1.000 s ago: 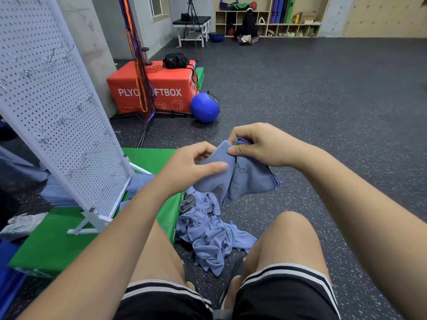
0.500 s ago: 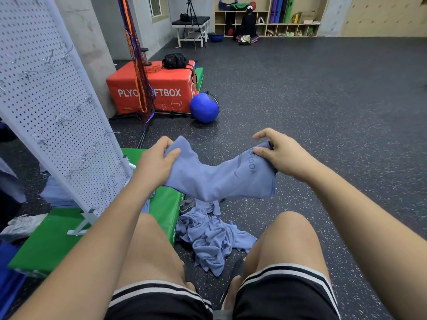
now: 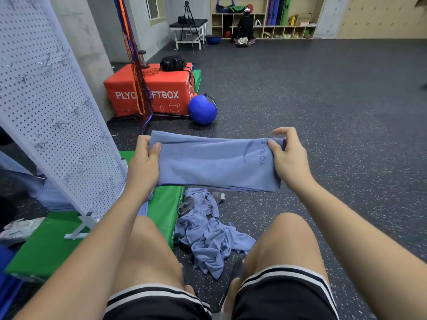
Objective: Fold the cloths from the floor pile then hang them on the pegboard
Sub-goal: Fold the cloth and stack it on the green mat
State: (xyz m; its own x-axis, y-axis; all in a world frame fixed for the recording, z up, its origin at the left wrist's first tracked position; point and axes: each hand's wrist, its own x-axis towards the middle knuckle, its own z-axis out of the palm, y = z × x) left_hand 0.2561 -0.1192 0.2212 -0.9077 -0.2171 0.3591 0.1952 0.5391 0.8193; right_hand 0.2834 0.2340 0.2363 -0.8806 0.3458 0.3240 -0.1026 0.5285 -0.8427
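A folded blue cloth [image 3: 215, 162] is stretched flat and level between my hands, above my knees. My left hand [image 3: 144, 162] pinches its left end, thumb on top. My right hand [image 3: 287, 158] pinches its right end beside the printed lettering. Below it, a crumpled pile of blue cloths [image 3: 208, 234] lies on the dark floor between my legs. The white pegboard [image 3: 53, 116] with metal hooks stands tilted at the left on a green mat [image 3: 46, 245]. More blue cloth [image 3: 53, 195] shows behind the pegboard's lower edge.
An orange soft box [image 3: 161, 93] with a black bag on it and a blue ball [image 3: 202, 109] sit beyond the mat. Hanging orange and purple straps [image 3: 136, 65] drop in front of the box. Open dark floor [image 3: 323, 100] spreads to the right and far back to the shelves [image 3: 265, 19].
My hands have moved apart, left hand going left and right hand going right. The cloth went from bunched between them to stretched out flat and wide.
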